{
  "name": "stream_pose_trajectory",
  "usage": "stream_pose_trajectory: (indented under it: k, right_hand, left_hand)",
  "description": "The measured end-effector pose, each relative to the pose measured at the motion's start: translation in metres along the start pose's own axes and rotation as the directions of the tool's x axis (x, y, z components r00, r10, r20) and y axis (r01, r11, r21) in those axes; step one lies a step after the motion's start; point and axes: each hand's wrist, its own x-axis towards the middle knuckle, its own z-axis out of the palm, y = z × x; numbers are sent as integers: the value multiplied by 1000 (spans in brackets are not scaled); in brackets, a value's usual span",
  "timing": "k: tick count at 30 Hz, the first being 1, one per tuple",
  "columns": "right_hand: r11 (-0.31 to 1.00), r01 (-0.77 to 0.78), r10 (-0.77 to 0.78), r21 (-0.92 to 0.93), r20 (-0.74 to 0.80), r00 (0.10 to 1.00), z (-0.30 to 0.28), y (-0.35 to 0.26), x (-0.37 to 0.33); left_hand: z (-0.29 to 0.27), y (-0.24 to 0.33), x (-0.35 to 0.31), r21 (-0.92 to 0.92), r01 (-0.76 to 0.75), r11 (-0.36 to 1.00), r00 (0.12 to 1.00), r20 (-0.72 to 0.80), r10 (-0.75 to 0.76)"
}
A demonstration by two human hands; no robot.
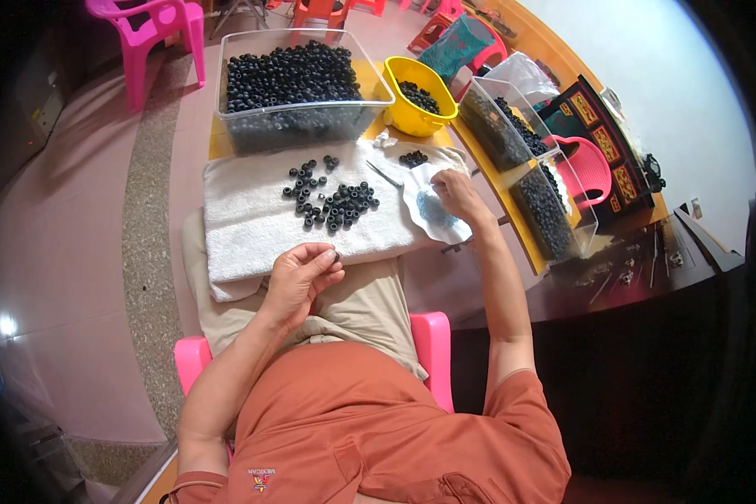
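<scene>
My left hand [301, 279] is closed at the near edge of the white towel [239, 210], pinching a small black ring-shaped piece [337, 257] between thumb and forefinger. My right hand [459, 196] is bent down over a white sheet [439, 228] that carries a bluish patch of tiny bits. Its fingertips are pressed together; what they hold, if anything, cannot be made out. A loose pile of the same black pieces [350, 206], each with a hole, lies on the towel. A smaller dark cluster [412, 158] and a slim pointed metal tool [384, 175] lie beside the sheet.
Behind the towel stands a big clear bin [298, 124] full of black pieces, with a yellow basket [408, 123] to its right. Two more clear bins [581, 238] stand farther right. Pink chair arms [433, 353] flank me. A crumpled white tissue [385, 139] lies near the basket.
</scene>
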Motion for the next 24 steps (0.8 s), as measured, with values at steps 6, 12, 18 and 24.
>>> stream_pose_trajectory:
  k: [6, 12, 18, 24]
  right_hand:
    - [995, -96, 96, -3, 36, 995, -8, -12, -9]
    - [987, -133, 137, 88, -35, 990, -10, -12, -17]
    - [879, -122, 171, 461, -66, 983, -6, -36, -33]
    - [389, -141, -3, 910, 154, 988, 12, -127, -62]
  left_hand:
    - [0, 0, -1, -4, 4, 1000, 1000, -8, -4]
    - [0, -1, 0, 8, 9, 1000, 1000, 1, -9]
    - [0, -1, 0, 11, 14, 1000, 1000, 9, -14]
    - [4, -2, -6, 49, 43, 998, 998, 33, -44]
